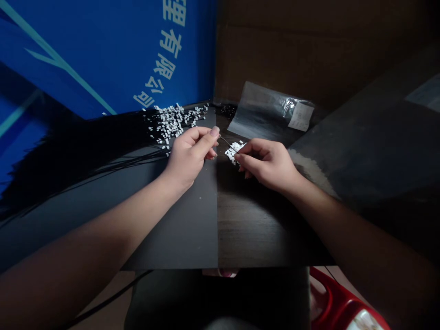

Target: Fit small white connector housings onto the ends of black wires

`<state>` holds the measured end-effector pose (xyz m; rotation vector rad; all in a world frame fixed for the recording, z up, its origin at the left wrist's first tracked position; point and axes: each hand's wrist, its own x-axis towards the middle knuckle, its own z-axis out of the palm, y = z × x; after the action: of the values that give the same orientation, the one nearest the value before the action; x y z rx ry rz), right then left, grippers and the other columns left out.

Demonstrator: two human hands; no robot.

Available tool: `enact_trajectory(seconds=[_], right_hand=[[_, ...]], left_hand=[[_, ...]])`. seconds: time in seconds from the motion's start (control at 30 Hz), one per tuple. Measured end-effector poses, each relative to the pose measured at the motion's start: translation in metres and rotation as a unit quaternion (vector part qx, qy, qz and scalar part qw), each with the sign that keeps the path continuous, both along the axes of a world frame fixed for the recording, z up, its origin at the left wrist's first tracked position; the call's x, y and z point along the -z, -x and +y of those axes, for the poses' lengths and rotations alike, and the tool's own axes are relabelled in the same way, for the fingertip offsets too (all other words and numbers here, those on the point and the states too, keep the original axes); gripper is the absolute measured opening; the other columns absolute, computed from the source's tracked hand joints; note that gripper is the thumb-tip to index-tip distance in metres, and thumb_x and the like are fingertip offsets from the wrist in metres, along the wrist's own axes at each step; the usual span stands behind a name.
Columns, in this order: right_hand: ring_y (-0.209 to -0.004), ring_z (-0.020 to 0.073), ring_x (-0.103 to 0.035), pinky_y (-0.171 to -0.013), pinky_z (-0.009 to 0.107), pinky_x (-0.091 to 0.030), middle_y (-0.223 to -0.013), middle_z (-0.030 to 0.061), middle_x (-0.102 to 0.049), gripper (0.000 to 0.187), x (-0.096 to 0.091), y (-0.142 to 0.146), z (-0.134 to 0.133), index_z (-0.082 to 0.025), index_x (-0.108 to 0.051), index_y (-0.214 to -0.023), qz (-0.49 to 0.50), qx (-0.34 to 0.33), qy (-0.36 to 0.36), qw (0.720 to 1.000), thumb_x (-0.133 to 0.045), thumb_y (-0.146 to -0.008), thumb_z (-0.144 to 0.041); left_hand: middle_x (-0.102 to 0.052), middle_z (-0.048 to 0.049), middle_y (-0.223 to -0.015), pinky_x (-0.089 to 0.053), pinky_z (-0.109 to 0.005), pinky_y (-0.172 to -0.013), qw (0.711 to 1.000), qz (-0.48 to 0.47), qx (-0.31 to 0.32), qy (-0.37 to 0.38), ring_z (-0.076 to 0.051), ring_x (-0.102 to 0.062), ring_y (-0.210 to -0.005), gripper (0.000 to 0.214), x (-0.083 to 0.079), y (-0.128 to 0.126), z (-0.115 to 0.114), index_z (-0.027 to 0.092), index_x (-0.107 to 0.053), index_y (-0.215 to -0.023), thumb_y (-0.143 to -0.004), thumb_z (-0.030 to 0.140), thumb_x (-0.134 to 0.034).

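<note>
Spanning the gap between both hands, a thin strand point(228, 143) is held over the counter point(254, 233): the left hand's point(190, 158) fingers pinch it at its 10 o'clock side, the right hand's point(270, 162) at 4 o'clock, probably to steady it. Loose white pieces point(231, 154) lie below it, perhaps heaped for easy reach; whether the right fingers grip one too, I cannot tell. At 9 o'clock spreads a bundle of black strands point(85, 142), white tips point(173, 121) nearest the hands, likely for handiness. A clear bag point(263, 107) lies at 2 o'clock.
</note>
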<state>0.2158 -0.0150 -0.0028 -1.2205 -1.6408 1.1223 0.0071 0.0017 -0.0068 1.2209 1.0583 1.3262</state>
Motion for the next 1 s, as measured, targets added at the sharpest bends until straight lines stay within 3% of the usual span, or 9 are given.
enact_trajectory(seconds=[0.2,0.5,0.67,0.8,1.0], right_hand=[[-0.052,0.0124,-0.066,-0.048,0.023,-0.052,-0.068,0.0009,-0.073,0.014,0.002,-0.001,0.000,-0.015,-0.073,-0.085,-0.008,0.001,-0.003,1.000,-0.077,-0.089,-0.028],[-0.049,0.0120,-0.065,-0.044,0.021,-0.050,-0.065,0.0013,-0.072,0.014,-0.004,0.000,0.000,-0.015,-0.073,-0.083,0.019,-0.004,0.018,1.000,-0.079,-0.088,-0.027],[-0.040,0.0114,-0.058,-0.036,0.021,-0.043,-0.056,0.0007,-0.069,0.016,-0.010,0.001,0.001,-0.016,-0.072,-0.076,0.086,-0.009,0.083,0.993,-0.083,-0.081,-0.027],[-0.037,0.0115,-0.055,-0.034,0.021,-0.041,-0.054,-0.0002,-0.068,0.012,-0.011,-0.001,0.003,-0.017,-0.073,-0.074,0.184,-0.025,0.150,0.971,-0.083,-0.076,-0.023],[-0.033,0.0098,-0.049,-0.031,0.021,-0.034,-0.051,-0.0017,-0.064,0.011,-0.011,-0.003,0.007,-0.017,-0.073,-0.072,0.246,-0.056,0.245,0.936,-0.083,-0.074,-0.020]], left_hand=[[-0.069,0.0000,-0.078,-0.052,-0.025,-0.066,0.999,0.024,-0.017,-0.035,-0.011,-0.063,-0.067,0.017,0.007,0.003,0.004,0.019,-0.078,-0.087,-0.093,0.033,-0.086],[-0.065,0.0003,-0.077,-0.051,-0.024,-0.062,1.000,-0.021,-0.002,0.002,-0.010,-0.061,-0.065,0.015,0.002,-0.001,0.001,0.018,-0.073,-0.086,-0.099,0.023,-0.077],[-0.062,0.0006,-0.076,-0.050,-0.021,-0.062,0.996,-0.068,0.030,0.058,-0.009,-0.058,-0.064,0.019,-0.004,-0.002,-0.003,0.017,-0.070,-0.084,-0.103,0.022,-0.072],[-0.061,0.0001,-0.080,-0.050,-0.020,-0.063,0.988,-0.113,0.053,0.092,-0.008,-0.057,-0.065,0.019,-0.007,-0.003,-0.004,0.016,-0.068,-0.084,-0.102,0.019,-0.071],[-0.060,0.0003,-0.081,-0.051,-0.022,-0.066,0.991,-0.099,0.050,0.077,-0.009,-0.057,-0.066,0.020,-0.004,-0.003,-0.003,0.017,-0.067,-0.084,-0.104,0.020,-0.069]])
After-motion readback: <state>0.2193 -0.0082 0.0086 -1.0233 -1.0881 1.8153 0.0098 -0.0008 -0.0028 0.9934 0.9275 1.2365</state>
